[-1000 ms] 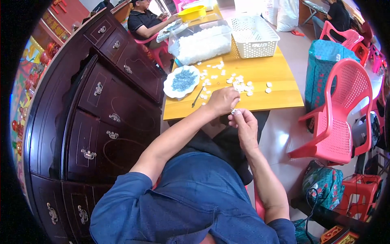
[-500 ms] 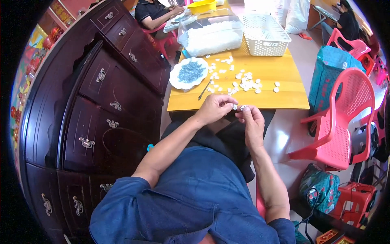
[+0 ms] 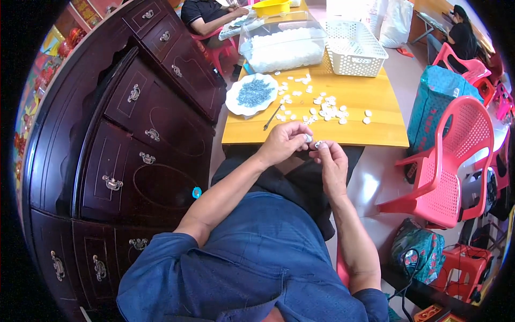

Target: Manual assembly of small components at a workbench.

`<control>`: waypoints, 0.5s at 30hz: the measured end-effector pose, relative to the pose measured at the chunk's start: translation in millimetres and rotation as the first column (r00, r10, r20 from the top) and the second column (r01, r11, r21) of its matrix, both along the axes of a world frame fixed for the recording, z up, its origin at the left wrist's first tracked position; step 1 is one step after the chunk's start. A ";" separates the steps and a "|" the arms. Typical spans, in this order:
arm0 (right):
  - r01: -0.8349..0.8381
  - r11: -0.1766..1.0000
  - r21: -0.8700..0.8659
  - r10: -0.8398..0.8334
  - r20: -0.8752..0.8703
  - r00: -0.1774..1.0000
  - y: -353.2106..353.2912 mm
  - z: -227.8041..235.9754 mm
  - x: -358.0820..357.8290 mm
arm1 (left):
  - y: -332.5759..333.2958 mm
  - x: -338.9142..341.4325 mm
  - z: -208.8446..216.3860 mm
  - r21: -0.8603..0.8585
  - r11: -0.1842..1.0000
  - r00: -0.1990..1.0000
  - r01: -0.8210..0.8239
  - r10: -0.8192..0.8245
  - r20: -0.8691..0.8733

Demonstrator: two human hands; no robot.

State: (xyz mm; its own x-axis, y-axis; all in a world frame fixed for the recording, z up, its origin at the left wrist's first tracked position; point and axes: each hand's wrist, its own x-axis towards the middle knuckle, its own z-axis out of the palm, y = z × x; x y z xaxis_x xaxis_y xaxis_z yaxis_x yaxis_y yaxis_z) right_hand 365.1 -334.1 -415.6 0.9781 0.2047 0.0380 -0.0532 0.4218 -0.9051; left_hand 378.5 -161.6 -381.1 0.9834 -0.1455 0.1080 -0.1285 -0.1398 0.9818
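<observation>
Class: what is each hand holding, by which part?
The left hand pinches a small white piece, the right hand a second piece; where each is gripped is too small to tell.

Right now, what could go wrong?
Drop risk: the left hand and right hand pinch small pieces near the front edge of the table; a slip could send one to the floor. Spill risk: the plate sits by the table's left edge; a bump might tip it.

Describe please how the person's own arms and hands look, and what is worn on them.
The left hand and right hand are bare, without gloves. The forearms are uncovered too, with no watch or bracelet visible. The sleeves are short, loose and dark blue.
</observation>
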 end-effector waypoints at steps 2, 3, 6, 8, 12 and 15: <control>0.007 1.000 0.000 -0.007 -0.005 1.000 -0.9 -0.5 0.4 | 1.9 -0.2 6.1 -0.015 1.000 0.999 -0.001 0.001 -0.035; 0.011 1.000 0.000 -0.011 -0.009 1.000 -1.3 -0.9 0.7 | 2.8 -0.5 8.7 -0.014 1.000 0.999 0.000 -0.001 -0.037; 0.015 0.998 -0.060 -0.014 0.012 1.000 -1.6 -4.4 2.0 | 5.8 -1.7 13.1 0.107 0.994 1.000 -0.001 0.000 0.002; 0.018 0.995 -0.094 -0.015 0.030 0.999 -0.8 -6.0 2.1 | 7.2 -2.0 12.7 0.162 0.987 0.999 0.002 -0.008 0.038; 0.007 0.988 -0.152 0.001 0.053 0.999 0.3 -6.5 0.9 | 5.8 -3.9 9.7 0.072 0.997 0.996 -0.012 0.005 0.087; 0.011 0.982 -0.186 0.000 0.063 0.998 -0.6 -4.7 0.1 | 7.1 -4.7 11.1 0.119 0.993 0.997 0.016 -0.025 0.070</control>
